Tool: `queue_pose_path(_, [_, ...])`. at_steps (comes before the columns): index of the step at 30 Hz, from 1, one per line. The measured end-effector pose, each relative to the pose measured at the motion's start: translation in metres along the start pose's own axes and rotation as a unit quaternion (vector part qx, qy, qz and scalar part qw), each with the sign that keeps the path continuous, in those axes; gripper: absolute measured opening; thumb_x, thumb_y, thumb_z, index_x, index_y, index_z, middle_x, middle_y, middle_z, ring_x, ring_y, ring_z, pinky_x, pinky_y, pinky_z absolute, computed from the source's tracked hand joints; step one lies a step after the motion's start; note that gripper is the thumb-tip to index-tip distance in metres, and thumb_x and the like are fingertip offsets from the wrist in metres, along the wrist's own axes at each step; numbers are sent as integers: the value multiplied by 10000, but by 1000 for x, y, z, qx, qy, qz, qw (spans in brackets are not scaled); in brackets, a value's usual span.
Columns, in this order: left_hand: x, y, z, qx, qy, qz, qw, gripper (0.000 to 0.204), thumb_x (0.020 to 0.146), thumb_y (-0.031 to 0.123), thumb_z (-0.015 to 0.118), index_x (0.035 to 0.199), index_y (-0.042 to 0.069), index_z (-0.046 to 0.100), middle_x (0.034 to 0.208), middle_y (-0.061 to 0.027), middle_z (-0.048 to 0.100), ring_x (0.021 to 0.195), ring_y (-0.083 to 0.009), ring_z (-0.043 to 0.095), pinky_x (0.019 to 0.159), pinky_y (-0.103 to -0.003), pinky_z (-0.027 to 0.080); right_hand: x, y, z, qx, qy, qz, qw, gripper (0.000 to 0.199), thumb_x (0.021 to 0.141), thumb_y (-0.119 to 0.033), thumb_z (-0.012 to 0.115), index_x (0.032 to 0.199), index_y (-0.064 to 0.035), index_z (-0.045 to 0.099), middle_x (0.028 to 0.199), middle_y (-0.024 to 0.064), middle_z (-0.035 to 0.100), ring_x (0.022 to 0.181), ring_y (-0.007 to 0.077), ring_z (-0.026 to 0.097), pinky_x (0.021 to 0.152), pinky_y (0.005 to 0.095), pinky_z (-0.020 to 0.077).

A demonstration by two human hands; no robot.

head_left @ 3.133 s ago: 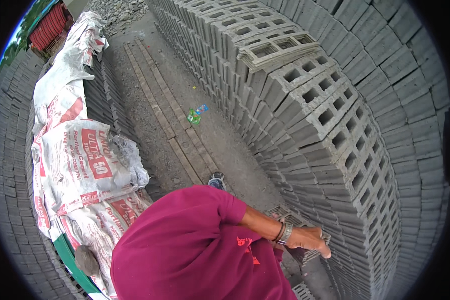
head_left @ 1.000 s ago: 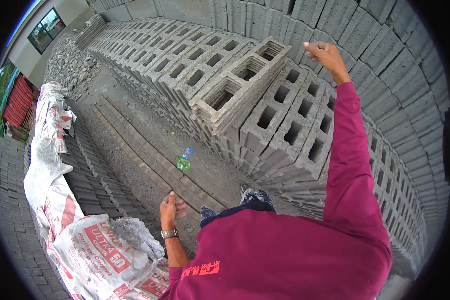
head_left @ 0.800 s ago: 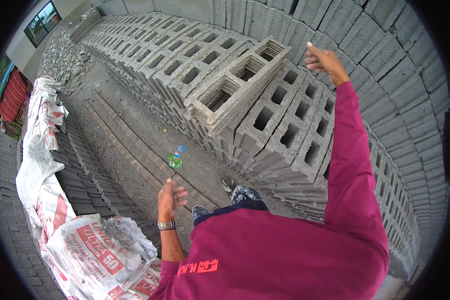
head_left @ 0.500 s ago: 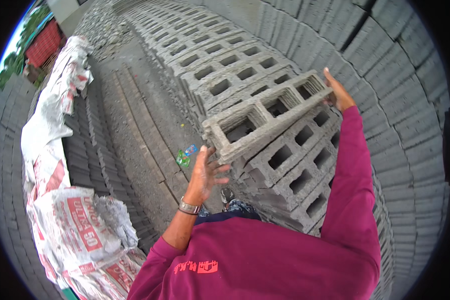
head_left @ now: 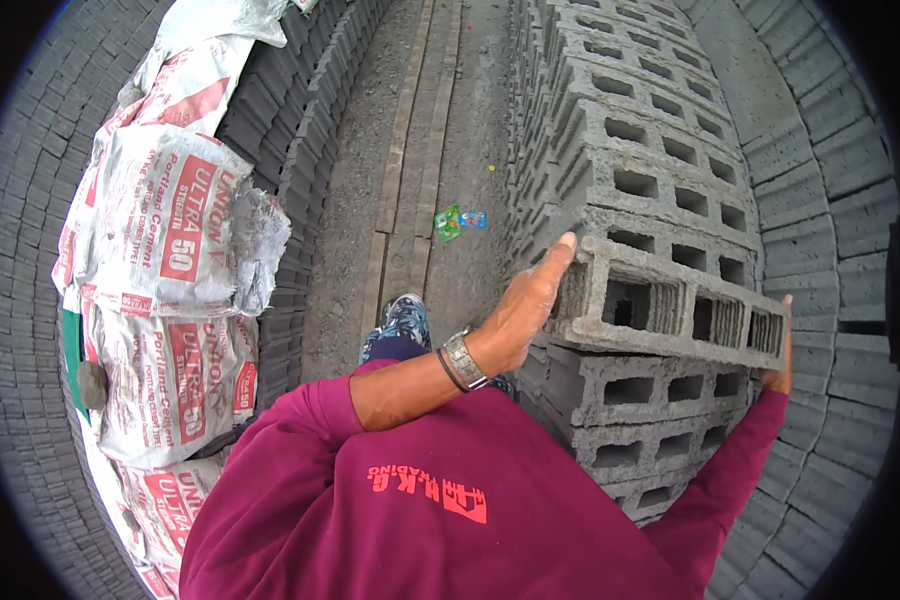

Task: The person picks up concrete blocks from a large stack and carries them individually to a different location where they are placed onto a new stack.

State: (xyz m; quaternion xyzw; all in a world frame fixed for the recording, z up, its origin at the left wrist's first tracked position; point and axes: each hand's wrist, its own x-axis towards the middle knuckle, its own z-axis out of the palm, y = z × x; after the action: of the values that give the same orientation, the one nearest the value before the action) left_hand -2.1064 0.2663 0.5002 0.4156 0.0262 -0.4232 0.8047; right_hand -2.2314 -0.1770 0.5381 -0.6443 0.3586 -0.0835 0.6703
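Observation:
A grey hollow concrete block [head_left: 688,315] lies on top of a long row of similar blocks [head_left: 620,148], set slightly askew, its openings facing up. My left hand [head_left: 525,308] presses against the block's left end, thumb raised along the edge and the other fingers hidden behind it. At the opposite end, my right hand [head_left: 778,350] clasps the block's side, mostly out of sight behind it. The block sits between both hands. I cannot tell whether it is lifted off the blocks below.
To the left, printed cement bags [head_left: 160,230] cover another stack of blocks [head_left: 320,140]. Between the stacks runs a gravel path with long boards [head_left: 410,130] and colourful wrappers [head_left: 460,222]. A high wall of stacked blocks [head_left: 810,200] rises on the right.
My left hand has come up against the block's left end, from slightly apart. The block now lies lower and further right in the picture, and the view has turned.

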Motion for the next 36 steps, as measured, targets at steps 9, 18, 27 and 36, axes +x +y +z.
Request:
queue_pose_path(9, [11,7,21,-57,56,-1,997,790,992,623,278,1398,-39,421,1408,-130,461,1295,-199,409,1112,-332,277,9,14,-27,45,30,-50,997,412,1013,-400,497,1179,-50,635,994,24,683,851,152,664,770,332,563])
queue_pose_path(18, [34,69,-47,-135,-45,-108,984,865,956,675,267,1554,68,118,1610,-93,136,1481,-200,84,1193,-395,94,-55,-54,45,-13,150,-105,983,479,1037,-314,441,1457,-84,430,1163,96,642,959,188,661,863,341,561])
queue_pose_path(27, [85,243,-209,-217,-22,-109,970,511,968,572,410,1096,116,602,1026,-33,622,899,-151,594,833,-348,508,-27,-102,259,56,183,-69,979,478,1032,-311,436,1459,-97,427,1246,101,623,1074,213,636,932,359,528])
queue_pose_path(36, [107,371,-402,-149,170,-33,974,512,961,545,452,1031,65,616,938,-96,647,839,-214,639,770,-366,530,114,-55,558,152,69,28,986,390,967,-391,578,1101,-29,640,990,72,684,872,175,664,789,311,526])
